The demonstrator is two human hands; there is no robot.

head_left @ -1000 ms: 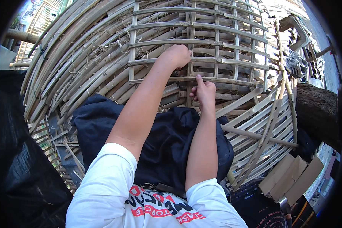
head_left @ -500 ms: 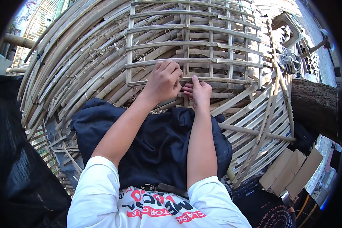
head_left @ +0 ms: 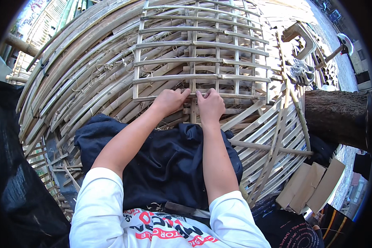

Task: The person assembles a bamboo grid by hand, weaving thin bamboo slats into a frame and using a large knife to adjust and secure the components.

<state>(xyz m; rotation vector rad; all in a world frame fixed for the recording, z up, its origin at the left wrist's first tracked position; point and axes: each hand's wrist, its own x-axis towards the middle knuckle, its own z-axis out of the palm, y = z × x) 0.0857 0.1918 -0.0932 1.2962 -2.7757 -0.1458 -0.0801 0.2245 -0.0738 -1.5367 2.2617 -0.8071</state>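
Note:
A lattice panel of split bamboo slats (head_left: 163, 78) lies in front of me, its crosspieces tied or set over thin uprights. Along its near edge runs one slat (head_left: 244, 97). My left hand (head_left: 169, 101) is closed on that slat, left of a thicker upright. Just to the right of the upright, my right hand (head_left: 211, 106) pinches the same slat, thumb on top. The two thumbs are close together, with a small gap between them. My fingertips are hidden behind the slat and my hands. Dark cloth (head_left: 165, 153) covers my lap below.
Long curved bamboo strips (head_left: 78, 62) are heaped behind and left. Another slatted bamboo panel (head_left: 264, 144) lies at the right, beside a thick log (head_left: 335, 118). A hammer (head_left: 337, 51) stands far right; cardboard (head_left: 312, 186) lies nearer. Black sheeting (head_left: 16, 173) hangs at left.
My left hand has come down from above onto the near slat. The right hand has turned from thumb-up to knuckles-up and closed on it. The whole view has shifted slightly.

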